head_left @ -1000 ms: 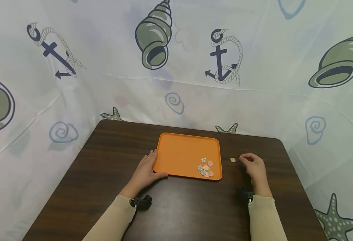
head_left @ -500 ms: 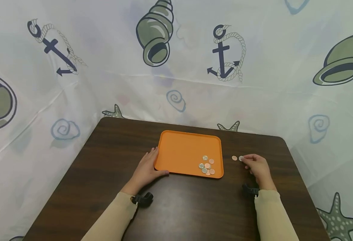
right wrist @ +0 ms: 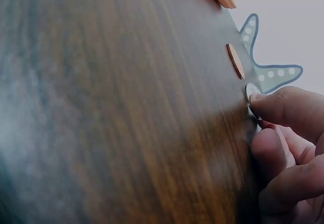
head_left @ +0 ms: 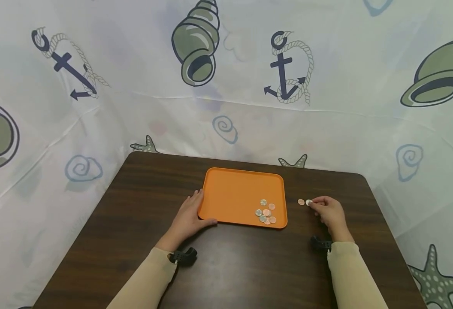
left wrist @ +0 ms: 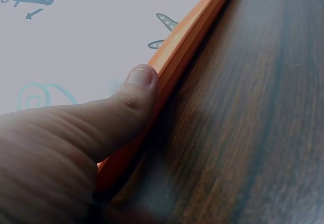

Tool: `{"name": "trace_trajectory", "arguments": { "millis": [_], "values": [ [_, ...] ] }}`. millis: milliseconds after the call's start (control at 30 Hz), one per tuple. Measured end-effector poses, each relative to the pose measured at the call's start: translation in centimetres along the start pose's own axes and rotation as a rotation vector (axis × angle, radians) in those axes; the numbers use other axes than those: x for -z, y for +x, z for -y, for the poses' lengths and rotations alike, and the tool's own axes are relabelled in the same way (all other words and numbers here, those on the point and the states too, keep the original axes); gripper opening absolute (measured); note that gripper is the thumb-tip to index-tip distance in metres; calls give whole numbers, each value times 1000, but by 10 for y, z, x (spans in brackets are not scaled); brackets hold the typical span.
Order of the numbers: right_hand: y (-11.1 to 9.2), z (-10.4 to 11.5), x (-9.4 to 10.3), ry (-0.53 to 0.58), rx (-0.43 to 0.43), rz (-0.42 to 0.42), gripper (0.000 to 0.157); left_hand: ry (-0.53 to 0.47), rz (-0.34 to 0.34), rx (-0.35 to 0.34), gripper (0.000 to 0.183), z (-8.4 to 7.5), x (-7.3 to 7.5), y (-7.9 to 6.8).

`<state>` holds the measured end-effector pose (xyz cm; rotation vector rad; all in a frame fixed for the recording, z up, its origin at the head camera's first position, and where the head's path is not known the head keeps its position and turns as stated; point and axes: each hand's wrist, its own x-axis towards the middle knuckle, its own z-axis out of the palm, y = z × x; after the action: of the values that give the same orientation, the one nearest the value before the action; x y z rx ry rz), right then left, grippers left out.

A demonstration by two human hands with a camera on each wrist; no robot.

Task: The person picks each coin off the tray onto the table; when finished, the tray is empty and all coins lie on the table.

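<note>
An orange tray [head_left: 242, 189] lies on the dark wooden table, with several silver and copper coins [head_left: 266, 212] grouped near its right front corner. My left hand [head_left: 188, 221] rests at the tray's left front corner, fingers along the side. In the left wrist view its thumb [left wrist: 139, 90] presses on the tray's front wall [left wrist: 177, 57]. Right of the tray, my right hand [head_left: 330, 214] pinches a silver coin [right wrist: 251, 91] between thumb and fingers, low at the tabletop. A copper coin [head_left: 301, 202] lies flat just left of it, also visible in the right wrist view.
The table [head_left: 242, 266] has rounded far corners and ends close to a white curtain [head_left: 153, 56] printed with shells, anchors and starfish. Dark wrist straps [head_left: 321, 244] sit at both sleeve cuffs. Bare wood lies in front of the tray.
My right hand has shifted slightly right and brought the silver coin, first edge-on in its fingertips, down flat beside the copper coin. The left hand and the tray stay in place.
</note>
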<state>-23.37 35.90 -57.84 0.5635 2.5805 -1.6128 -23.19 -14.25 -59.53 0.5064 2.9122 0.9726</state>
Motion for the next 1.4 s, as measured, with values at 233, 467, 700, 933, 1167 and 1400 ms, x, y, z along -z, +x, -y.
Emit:
{"name": "trace_trajectory", "arguments": {
  "millis": [233, 467, 700, 933, 1167, 1400],
  "values": [
    [-1, 1, -2, -14, 15, -16, 34, 0, -2, 2, 124, -1, 3, -2],
    [0, -1, -2, -11, 34, -23, 36, -7, 7, -1, 125, -3, 5, -2],
    [2, 1, -2, 1, 58, 10, 38, -2, 1, -4, 125, -1, 7, 1],
    [3, 1, -3, 7, 51, 23, 40, 12, 1, 3, 126, 1, 8, 3],
    [-4, 4, -2, 82, 8, -5, 42, 11, -1, -2, 125, -1, 6, 5],
    [-19, 18, -3, 151, -13, 22, 42, -15, 11, 2, 126, 1, 3, 1]
  ]
}}
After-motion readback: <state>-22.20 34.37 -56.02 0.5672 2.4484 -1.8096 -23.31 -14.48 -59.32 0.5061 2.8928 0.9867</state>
